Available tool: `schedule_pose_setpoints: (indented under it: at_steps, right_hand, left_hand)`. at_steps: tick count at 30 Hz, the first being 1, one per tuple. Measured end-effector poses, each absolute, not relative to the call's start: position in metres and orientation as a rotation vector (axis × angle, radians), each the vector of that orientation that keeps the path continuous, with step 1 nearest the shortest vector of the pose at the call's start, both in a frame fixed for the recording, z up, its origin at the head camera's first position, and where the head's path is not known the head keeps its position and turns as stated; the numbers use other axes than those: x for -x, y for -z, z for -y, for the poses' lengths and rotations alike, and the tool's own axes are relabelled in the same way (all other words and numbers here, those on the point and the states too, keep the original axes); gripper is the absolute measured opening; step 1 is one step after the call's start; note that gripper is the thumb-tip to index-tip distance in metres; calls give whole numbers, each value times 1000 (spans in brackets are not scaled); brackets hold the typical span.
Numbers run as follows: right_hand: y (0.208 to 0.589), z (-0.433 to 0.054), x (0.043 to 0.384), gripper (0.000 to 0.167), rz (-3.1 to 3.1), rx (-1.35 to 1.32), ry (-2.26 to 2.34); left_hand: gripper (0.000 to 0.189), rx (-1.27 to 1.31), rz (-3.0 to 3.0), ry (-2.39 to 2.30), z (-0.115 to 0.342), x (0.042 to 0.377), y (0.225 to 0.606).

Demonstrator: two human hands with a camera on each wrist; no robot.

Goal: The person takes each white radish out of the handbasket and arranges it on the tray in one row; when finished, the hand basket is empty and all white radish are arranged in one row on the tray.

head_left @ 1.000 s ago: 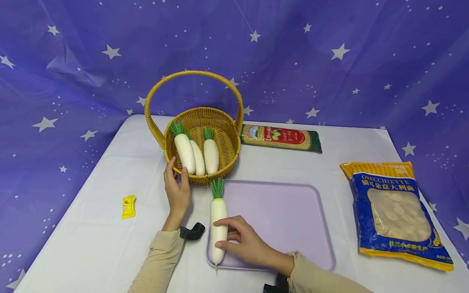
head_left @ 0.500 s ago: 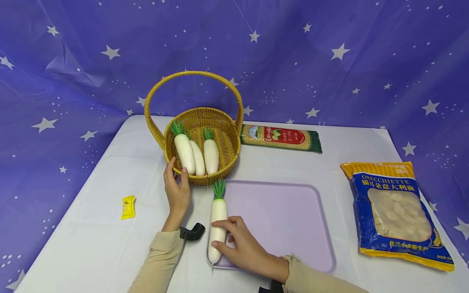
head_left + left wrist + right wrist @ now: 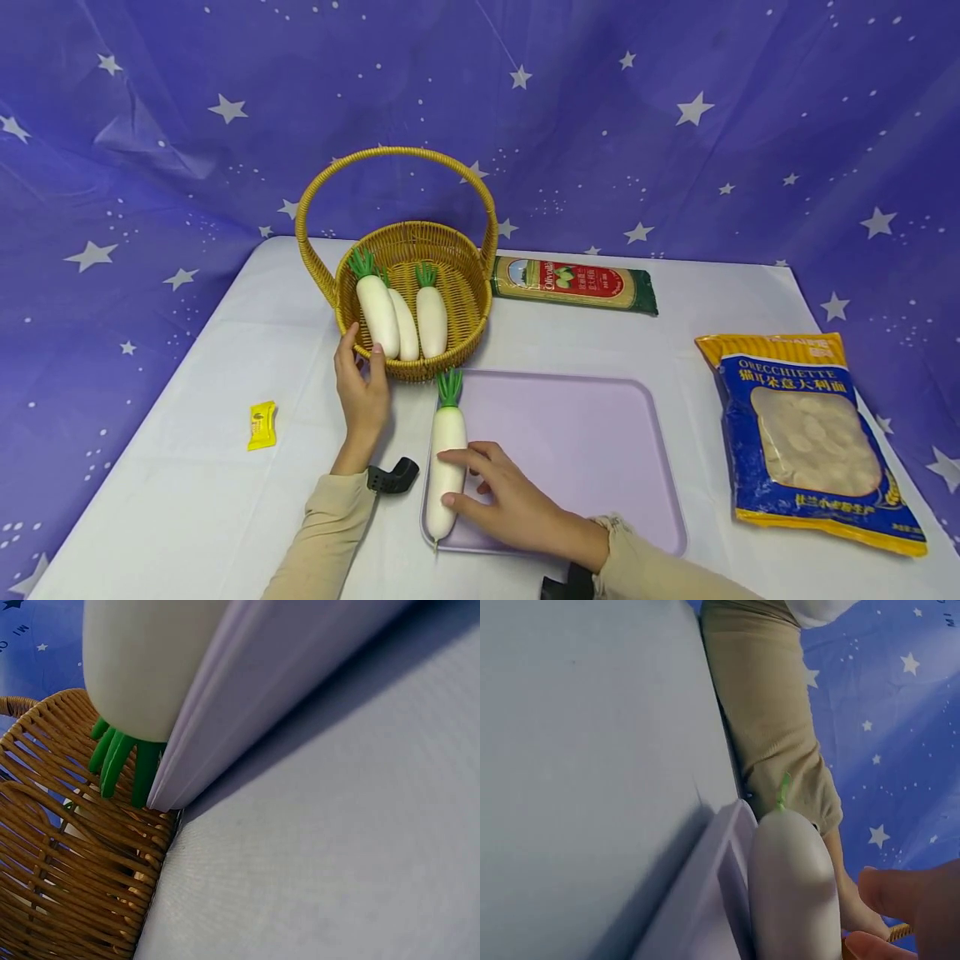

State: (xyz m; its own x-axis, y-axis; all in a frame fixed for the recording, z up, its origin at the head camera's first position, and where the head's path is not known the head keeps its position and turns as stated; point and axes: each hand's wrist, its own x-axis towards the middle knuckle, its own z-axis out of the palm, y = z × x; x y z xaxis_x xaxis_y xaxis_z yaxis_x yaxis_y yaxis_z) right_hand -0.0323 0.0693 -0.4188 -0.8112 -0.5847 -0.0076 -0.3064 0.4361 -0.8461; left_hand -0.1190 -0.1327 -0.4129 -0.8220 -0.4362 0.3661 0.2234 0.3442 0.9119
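A white radish with green leaf stubs [image 3: 447,467] lies lengthwise along the left side of the lilac tray [image 3: 570,450], its top close to the basket. Over its lower half is my right hand [image 3: 517,508], index finger and thumb spread apart. In the right wrist view the thumb [image 3: 892,891] stands clear of the radish. My left hand [image 3: 364,396] rests at the front left rim of the wicker basket [image 3: 468,304], fingers fairly straight. Inside the basket are three more white radishes [image 3: 431,321]. The left wrist view shows the basket wall, not the hand.
A yellow wrapped sweet [image 3: 262,425] lies on the white tablecloth [image 3: 187,500] at the left. Behind the tray is a long pasta packet [image 3: 573,285]; a blue and yellow orecchiette bag [image 3: 813,442] lies at the right. The basket's tall handle [image 3: 397,152] arches upward.
My right hand has lowered the radish into the tray's left side, its root end shifting slightly left. The fingers have since loosened and drawn a little right. My left hand stays at the basket.
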Motion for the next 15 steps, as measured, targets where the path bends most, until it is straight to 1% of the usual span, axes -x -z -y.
schedule_pose_setpoints:
  at_steps: [4, 8, 10, 15]
  right_hand:
    - [419, -75, 41, 45, -2378, 711, 1355]
    - [415, -81, 60, 42, -2271, 564, 1523]
    - [408, -83, 73, 41, -2095, 471, 1686]
    - [385, -85, 110, 50, -1437, 314, 2064]
  left_hand:
    - [45, -185, 2045, 1518, 132, 119, 413]
    - [45, -184, 2038, 1520, 132, 119, 413]
    - [45, -183, 2037, 1520, 132, 119, 413]
    - [45, -186, 2032, 1520, 132, 120, 413]
